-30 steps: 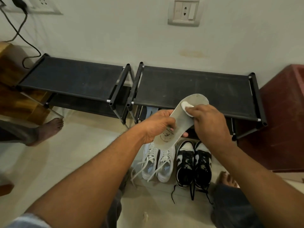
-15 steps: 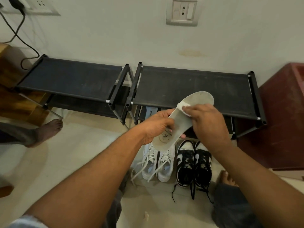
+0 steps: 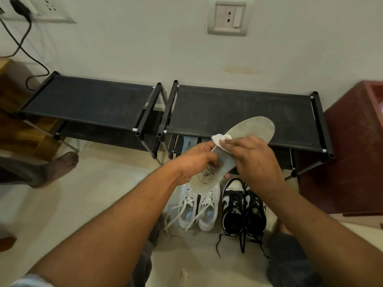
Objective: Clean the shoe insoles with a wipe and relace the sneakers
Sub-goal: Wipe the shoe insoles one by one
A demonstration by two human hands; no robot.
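Note:
My left hand point(image 3: 198, 160) grips a grey insole point(image 3: 252, 129) near its heel, which carries a dark logo; the toe end points up and to the right. With my right hand point(image 3: 257, 160) I press a crumpled white wipe point(image 3: 220, 138) onto the middle of the insole, fingers curled over it. Below my hands, on the floor, stand a pair of white sneakers point(image 3: 199, 212) with loose laces and a pair of black-and-white sneakers point(image 3: 243, 210) with black laces trailing forward.
Two low black shoe racks point(image 3: 238, 108) stand side by side against the wall. A dark red cabinet point(image 3: 356, 146) is on the right, wooden furniture on the left. Another person's bare foot point(image 3: 56, 168) rests on the tiles at left. A cable hangs from the wall socket.
My right hand has drawn the wipe down the insole from near the toe toward the middle. The insole's toe end has tilted further to the right.

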